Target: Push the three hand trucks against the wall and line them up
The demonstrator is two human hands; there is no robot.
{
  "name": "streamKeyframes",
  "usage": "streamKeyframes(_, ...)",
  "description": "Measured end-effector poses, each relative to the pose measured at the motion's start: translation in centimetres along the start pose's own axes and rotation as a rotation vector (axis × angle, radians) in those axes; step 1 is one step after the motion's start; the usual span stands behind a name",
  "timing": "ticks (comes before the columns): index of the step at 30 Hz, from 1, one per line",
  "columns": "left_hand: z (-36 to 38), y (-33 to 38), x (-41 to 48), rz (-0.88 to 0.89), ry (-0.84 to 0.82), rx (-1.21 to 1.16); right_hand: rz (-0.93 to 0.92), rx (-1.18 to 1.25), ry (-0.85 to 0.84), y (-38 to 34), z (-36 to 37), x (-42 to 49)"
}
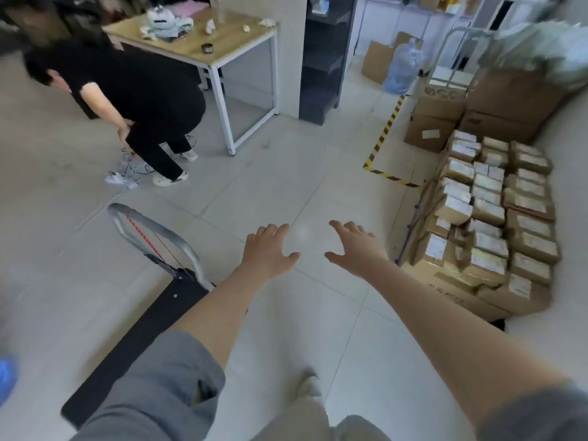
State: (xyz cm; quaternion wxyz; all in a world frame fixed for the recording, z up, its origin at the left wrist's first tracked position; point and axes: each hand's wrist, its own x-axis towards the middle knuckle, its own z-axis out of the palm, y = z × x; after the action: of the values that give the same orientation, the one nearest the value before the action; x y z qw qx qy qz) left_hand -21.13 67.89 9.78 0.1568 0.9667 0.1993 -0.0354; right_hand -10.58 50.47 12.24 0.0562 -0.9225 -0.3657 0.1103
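An empty hand truck with a black deck (133,348) and a grey loop handle (159,232) stands on the floor at my lower left. My left hand (269,249) reaches out above the floor just right of that handle, fingers spread, holding nothing. My right hand (356,246) is stretched out beside it, also spread and empty. A second hand truck loaded with many small cardboard parcels (496,224) stands at the right; its dark handle (413,224) faces me. A third truck with a grey handle (458,33) and big cartons (496,106) is farther back right.
A person in black (136,90) bends over cables on the floor at the left. Behind stand a wooden table (203,43), a dark shelf unit (327,58), a water jug (404,68) and yellow-black floor tape (385,132).
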Motion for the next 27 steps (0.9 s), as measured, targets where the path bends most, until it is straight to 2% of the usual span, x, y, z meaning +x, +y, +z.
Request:
streamKeyframes(5,-2.2,-1.7,6.8,-0.072,0.031,0.013,-0.107,-0.015,-0.029,-0.3,-2.4,10.0)
streamKeyframes(9,-3.4,-5.0,10.9,-0.221,0.073,-0.024,-0.272,-0.025,-0.056,-2.2,-3.2,18.1)
streamKeyframes(14,-3.6,-10.9,12.6,-0.534,0.091,-0.072,-0.528,-0.095,-0.155,-7.6,-2.2,28.0)
streamKeyframes(20,-4.2,-16.1,11.2,-0.988,0.266,-0.177,-0.927,-0.168,-0.243,-16.7,-1.6,37.2)
streamKeyframes(24,-4.8,-17.0,10.6,-1.184,0.338,-0.192,-1.148,-0.234,-0.303,-22.0,-0.3,40.8)
streamKeyframes(27,-4.4,-17.8,9.3,-1.396,0.390,-0.201,-1.367,-0.303,-0.289,-26.9,1.4,41.1)
